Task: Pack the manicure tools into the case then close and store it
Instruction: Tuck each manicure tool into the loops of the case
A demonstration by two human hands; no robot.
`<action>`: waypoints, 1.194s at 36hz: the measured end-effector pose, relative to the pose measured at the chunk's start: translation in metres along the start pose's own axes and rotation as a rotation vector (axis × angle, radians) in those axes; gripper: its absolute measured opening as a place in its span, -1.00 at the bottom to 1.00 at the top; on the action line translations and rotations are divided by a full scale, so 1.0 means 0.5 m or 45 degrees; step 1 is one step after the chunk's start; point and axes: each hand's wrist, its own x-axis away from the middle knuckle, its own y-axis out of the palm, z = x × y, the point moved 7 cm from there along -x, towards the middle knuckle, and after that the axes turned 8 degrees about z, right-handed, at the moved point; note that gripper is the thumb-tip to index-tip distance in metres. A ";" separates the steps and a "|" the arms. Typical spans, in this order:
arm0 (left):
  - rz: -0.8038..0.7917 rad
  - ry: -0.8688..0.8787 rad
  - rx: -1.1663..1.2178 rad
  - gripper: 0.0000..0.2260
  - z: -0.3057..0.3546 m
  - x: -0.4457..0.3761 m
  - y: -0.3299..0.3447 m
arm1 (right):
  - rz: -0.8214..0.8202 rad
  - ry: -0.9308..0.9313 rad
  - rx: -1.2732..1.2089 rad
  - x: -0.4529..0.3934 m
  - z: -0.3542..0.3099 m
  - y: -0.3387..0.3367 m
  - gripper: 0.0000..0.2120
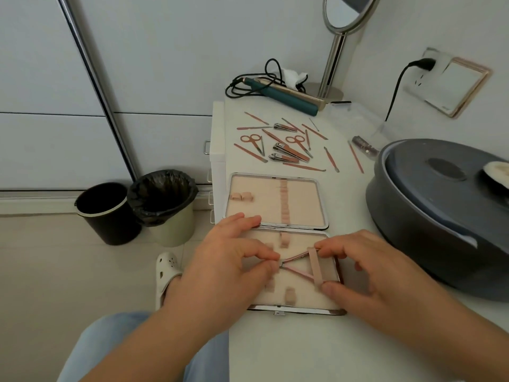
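Note:
An open pink case point(300, 213) with a metal rim lies flat on the white table, both halves lined with small elastic loops. In the near half lies a pink-handled nipper point(296, 264), its handles spread in a V under a wide elastic strap point(316, 267). My left hand point(234, 260) pinches the nipper's jaw end. My right hand point(366, 274) pinches the strap, forefinger at its far end and thumb at its near end. Several pink tools point(283, 146), among them scissors, clippers and thin sticks, lie scattered beyond the case.
A grey round lidded tub point(429, 216) stands at the right. A teal hair straightener point(286, 96) with a black cord and a standing mirror point(336, 51) are at the back. Two bins point(137, 208) stand on the floor at the left. A plug sits in the wall socket point(421, 64).

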 end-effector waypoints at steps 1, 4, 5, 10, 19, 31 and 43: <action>0.023 0.003 -0.015 -0.91 0.002 0.002 0.001 | 0.012 -0.007 0.004 0.000 -0.002 0.002 -0.72; 0.090 0.005 -0.058 -0.93 0.008 0.007 0.002 | 0.064 0.020 -0.016 -0.003 0.001 0.004 -0.65; 0.103 0.005 -0.066 -0.93 0.009 0.008 0.001 | 0.080 0.037 -0.044 -0.004 0.003 0.003 -0.64; 0.134 -0.001 -0.037 -0.93 0.013 0.007 0.002 | 0.097 0.089 -0.143 0.001 0.010 0.003 -0.63; 0.125 -0.002 -0.039 -0.89 0.014 0.008 0.002 | 0.055 0.215 -0.317 0.010 0.033 0.013 -0.57; 0.053 0.061 0.048 -0.71 0.007 0.018 -0.030 | 0.142 0.091 -0.228 0.004 0.019 0.017 -0.64; 0.189 0.144 0.082 -0.73 -0.007 0.027 -0.043 | 0.171 0.268 -0.233 0.032 0.041 0.013 -0.52</action>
